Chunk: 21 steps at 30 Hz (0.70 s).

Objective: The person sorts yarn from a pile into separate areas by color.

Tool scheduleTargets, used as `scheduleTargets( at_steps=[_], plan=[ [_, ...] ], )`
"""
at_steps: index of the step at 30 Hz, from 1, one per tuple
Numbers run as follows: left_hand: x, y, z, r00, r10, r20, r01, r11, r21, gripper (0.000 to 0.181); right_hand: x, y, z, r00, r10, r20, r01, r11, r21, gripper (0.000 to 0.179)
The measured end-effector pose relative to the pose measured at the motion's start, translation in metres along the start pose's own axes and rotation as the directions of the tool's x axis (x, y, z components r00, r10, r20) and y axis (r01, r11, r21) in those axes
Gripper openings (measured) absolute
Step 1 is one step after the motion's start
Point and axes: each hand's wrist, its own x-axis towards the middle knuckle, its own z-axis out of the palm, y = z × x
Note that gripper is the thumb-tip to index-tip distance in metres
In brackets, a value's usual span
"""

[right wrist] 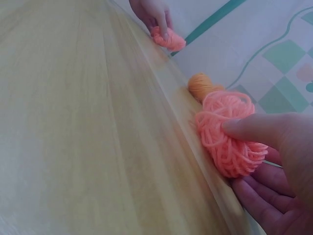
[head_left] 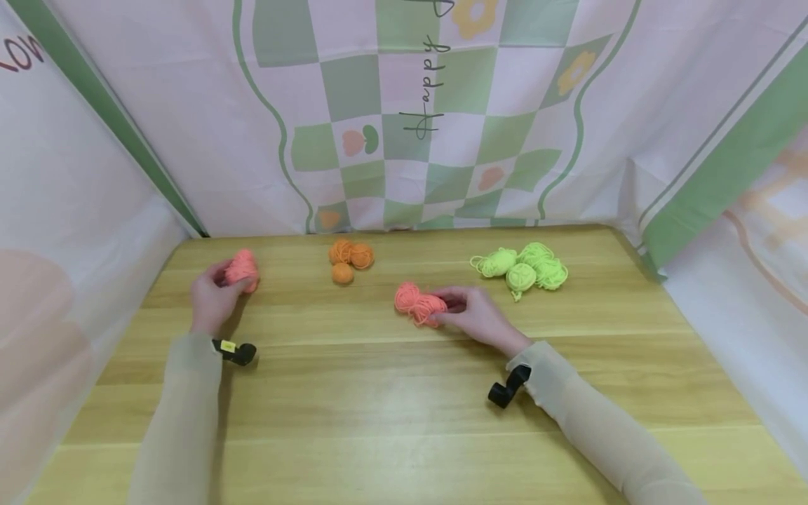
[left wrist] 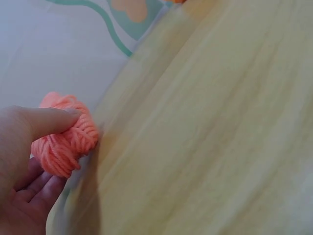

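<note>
At the far left of the table, my left hand (head_left: 214,298) holds a coral ball of yarn (head_left: 243,270) between thumb and fingers. The left wrist view shows the thumb pressed across the wound strands of this coral yarn (left wrist: 71,142). My right hand (head_left: 476,315) pinches another coral ball of yarn (head_left: 429,308), loosely wound, right of the middle. Against its left side, in the head view, sits a further coral ball (head_left: 407,296). The right wrist view has the thumb on top of the pinched coral yarn (right wrist: 230,137) and the fingers beneath.
Three orange yarn balls (head_left: 343,273) lie together near the back edge, between the hands. A cluster of lime-green yarn balls (head_left: 520,277) with loose ends lies at the back right. Behind the wooden table (head_left: 391,414) hangs a patterned cloth (head_left: 353,91).
</note>
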Motion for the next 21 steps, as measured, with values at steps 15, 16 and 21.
scheduleTargets(
  at_steps=[15, 16, 21],
  plan=[
    [-0.014, 0.017, 0.008, 0.997, 0.075, 0.030, -0.073, 0.994, -0.080, 0.059, 0.001, 0.009, 0.001, 1.000, 0.015, -0.007, -0.015, 1.000, 0.025, 0.050],
    [-0.015, 0.017, 0.009, 0.996, 0.085, 0.033, -0.082, 0.993, -0.084, 0.059, 0.001, 0.009, 0.001, 1.000, 0.017, -0.008, -0.016, 0.999, 0.028, 0.050],
    [-0.020, 0.020, 0.014, 0.991, 0.130, 0.027, -0.127, 0.987, -0.099, 0.057, 0.001, 0.008, 0.001, 1.000, 0.015, -0.008, -0.015, 0.999, 0.029, 0.050]
  ],
)
